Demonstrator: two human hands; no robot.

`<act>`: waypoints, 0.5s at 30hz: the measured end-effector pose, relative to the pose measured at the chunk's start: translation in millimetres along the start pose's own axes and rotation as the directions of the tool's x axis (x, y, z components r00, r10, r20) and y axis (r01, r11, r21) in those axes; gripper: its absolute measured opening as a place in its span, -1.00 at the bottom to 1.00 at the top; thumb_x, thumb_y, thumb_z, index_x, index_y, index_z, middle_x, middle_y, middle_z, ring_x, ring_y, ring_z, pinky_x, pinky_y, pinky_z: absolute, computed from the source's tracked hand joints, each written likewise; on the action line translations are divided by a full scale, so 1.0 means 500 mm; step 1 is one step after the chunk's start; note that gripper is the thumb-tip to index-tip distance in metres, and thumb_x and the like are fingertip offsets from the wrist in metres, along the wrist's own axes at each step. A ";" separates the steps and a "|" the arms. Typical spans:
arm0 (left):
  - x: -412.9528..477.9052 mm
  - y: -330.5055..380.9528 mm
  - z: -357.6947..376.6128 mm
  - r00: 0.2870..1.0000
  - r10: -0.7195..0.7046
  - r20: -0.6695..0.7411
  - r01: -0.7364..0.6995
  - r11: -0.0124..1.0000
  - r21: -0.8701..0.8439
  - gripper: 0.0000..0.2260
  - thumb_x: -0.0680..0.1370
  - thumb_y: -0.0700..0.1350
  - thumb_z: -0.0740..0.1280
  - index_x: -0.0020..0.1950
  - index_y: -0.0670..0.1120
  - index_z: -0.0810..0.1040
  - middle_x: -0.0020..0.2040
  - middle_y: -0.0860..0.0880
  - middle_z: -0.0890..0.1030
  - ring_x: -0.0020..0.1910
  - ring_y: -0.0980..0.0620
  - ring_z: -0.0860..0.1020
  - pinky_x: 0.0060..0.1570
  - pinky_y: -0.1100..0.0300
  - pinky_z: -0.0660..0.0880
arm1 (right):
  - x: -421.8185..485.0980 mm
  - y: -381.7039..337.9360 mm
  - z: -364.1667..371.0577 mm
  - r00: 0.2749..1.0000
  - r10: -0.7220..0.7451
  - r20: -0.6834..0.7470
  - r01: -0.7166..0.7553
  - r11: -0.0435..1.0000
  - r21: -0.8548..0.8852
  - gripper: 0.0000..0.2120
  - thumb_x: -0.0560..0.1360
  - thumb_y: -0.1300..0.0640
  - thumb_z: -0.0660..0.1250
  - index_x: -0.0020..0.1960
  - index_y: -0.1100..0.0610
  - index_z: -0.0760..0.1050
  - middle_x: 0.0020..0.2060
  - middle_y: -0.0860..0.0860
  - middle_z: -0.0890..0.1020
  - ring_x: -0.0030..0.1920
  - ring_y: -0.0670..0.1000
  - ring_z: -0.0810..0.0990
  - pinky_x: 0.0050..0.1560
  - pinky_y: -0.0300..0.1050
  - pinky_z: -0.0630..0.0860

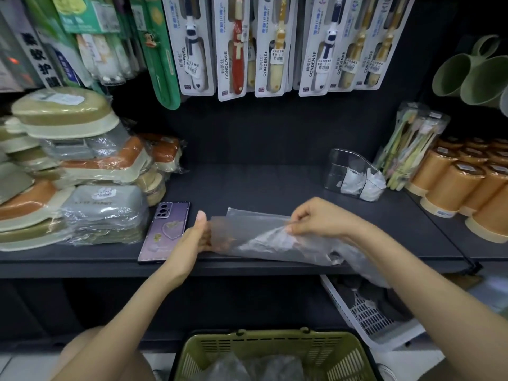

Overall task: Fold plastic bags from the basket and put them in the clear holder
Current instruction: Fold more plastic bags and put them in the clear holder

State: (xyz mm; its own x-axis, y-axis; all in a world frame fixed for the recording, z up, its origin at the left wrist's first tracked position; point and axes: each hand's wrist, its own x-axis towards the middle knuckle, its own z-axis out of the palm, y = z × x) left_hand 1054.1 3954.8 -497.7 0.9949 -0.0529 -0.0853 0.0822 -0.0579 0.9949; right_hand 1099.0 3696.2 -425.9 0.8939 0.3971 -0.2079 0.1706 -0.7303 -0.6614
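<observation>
On the shelf [261, 185], one plastic bag [247, 232], left hand [192, 239], right hand [316, 218] gripping its edges, one holder [343, 163]

On my feed the left hand [192, 240] and right hand [310, 218] are bare. Both forearms [412, 273] are uncovered to the frame edge, and a bare knee [82, 350] shows at lower left.

open stretch of dark shelf [247, 188] mid-back, straight run to clear holder [351, 174]; blocked left by phone [165, 235] and soap-box stack [82, 174], right by orange cups [453, 185], overhead by toothbrush packs [275, 50].
</observation>
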 end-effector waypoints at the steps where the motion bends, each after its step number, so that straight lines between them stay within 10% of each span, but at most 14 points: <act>1: 0.007 0.003 0.007 0.998 -0.009 -0.062 0.010 1.000 0.019 -0.37 0.42 0.40 -0.02 0.07 0.02 0.61 -0.14 0.07 0.71 0.03 -0.03 0.64 0.01 0.16 0.54 | 0.023 0.001 -0.010 0.999 0.027 0.026 -0.027 1.000 -0.011 -0.85 0.43 0.11 0.49 -0.22 0.20 0.66 -0.35 -0.06 0.65 -0.24 -0.12 0.59 -0.04 -0.20 0.49; 9: 0.064 -0.009 0.038 0.964 0.121 -0.237 0.047 0.800 0.598 -0.68 0.62 0.10 0.18 0.29 -0.05 0.42 -0.21 0.05 0.56 -0.08 -0.07 0.57 -0.12 0.09 0.40 | 0.138 0.038 0.003 0.975 0.185 0.124 -0.163 0.972 -0.171 -0.59 0.45 0.15 0.44 -0.50 0.09 0.37 -0.54 -0.09 0.38 -0.40 -0.06 0.35 -0.29 -0.15 0.28; 15: 0.094 -0.035 0.039 0.841 0.541 -0.010 -0.209 0.342 0.916 -0.60 0.53 0.05 0.13 0.06 -0.18 0.62 -0.08 -0.17 0.59 -0.15 -0.23 0.55 -0.10 -0.03 0.51 | 0.153 0.054 0.012 0.974 0.201 0.105 -0.183 0.970 -0.159 -0.75 0.46 0.11 0.44 -0.37 0.15 0.56 -0.34 0.05 0.59 -0.24 -0.03 0.53 -0.11 -0.13 0.44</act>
State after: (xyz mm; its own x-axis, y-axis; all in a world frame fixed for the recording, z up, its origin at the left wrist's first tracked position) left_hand 1098.4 3933.8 -520.4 0.8819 -0.0656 0.4669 -0.2325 -0.9220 0.3095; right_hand 1169.8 3710.1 -464.0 0.8614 0.2983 -0.4112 0.0676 -0.8696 -0.4892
